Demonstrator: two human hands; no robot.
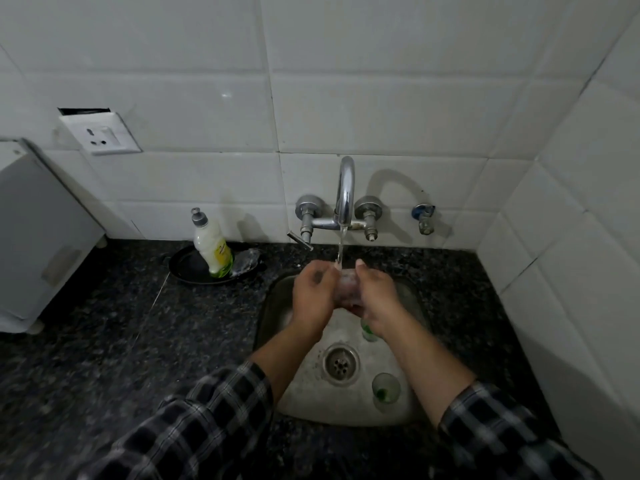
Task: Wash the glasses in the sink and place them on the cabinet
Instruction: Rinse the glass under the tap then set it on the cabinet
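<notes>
A person stood at a steel sink [304, 400] set into a dark speckled worktop [138, 341], both forearms reaching in from checked sleeves [207, 420]. The left hand [313, 289] and the right hand [375, 292] met above the back of the basin, with a clear glass [346, 285] held between them. Each hand's grip was closed round that glass. The left fingers curled against one side, the right fingers wrapped over the other, and the right thumb was raised near the top. The clear glass sat directly under the tap spout [346, 188], and a thin stream of water [340, 251] fell from the spout onto it. It looked blurred, so whether it was upright or tilted could not be told.

Two others stood in the basin. A green-tinted glass [385, 391] stood upright near the front right, just beside the drain [341, 363], with something green at its bottom. A second green glass [367, 332] was partly hidden under the right wrist.

On the worktop to the left of the sink lay a black dish [187, 268]. It held an upright bottle of washing liquid [213, 247] and a scrubbing pad [246, 261] beside it. A white appliance [34, 237] stood at the far left, below a wall socket [100, 135] in the white tiles [381, 109]. A small valve [423, 220] stuck out of the wall to the right of the tap.
</notes>
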